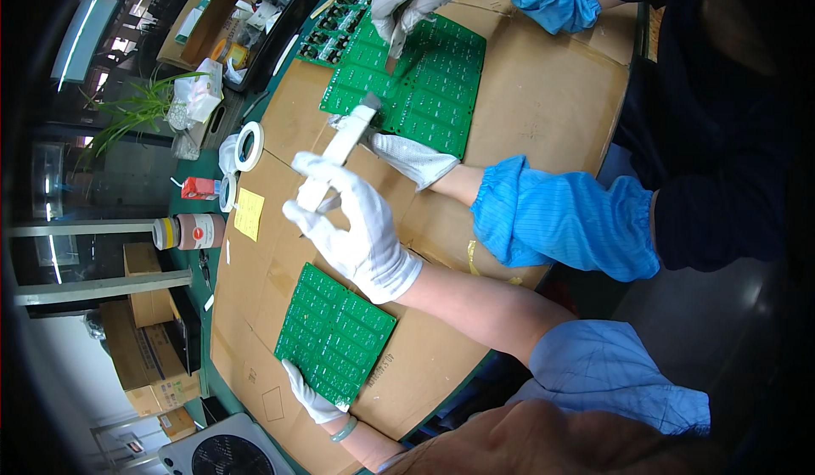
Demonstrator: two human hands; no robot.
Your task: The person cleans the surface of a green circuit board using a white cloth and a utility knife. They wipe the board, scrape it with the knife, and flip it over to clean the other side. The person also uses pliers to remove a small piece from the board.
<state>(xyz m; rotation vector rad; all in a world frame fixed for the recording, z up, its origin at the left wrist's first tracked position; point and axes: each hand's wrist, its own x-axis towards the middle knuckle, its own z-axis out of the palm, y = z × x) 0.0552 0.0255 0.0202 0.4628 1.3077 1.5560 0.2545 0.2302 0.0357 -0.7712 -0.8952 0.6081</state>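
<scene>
My right hand (356, 237), in a white glove, is raised over the work surface. Its fingers and thumb close on a flat white tool (342, 144) with a dark grey tip, which points at the co-worker's board. My left hand (312, 397), gloved, with a pale bangle at the wrist, grips the near left corner of a green circuit board (334, 332); part of that hand is hidden by the board. Rows of small pale marks cover the board, which lies tilted on the cardboard.
On the right a co-worker in blue sleeve covers (560, 212) handles a larger green board (441, 84) with a small blade (394, 55). Boards with black parts (335, 29) lie behind. Tape rolls (250, 146), a yellow note (249, 213), a jar (199, 231) and a fan (225, 456) stand leftward.
</scene>
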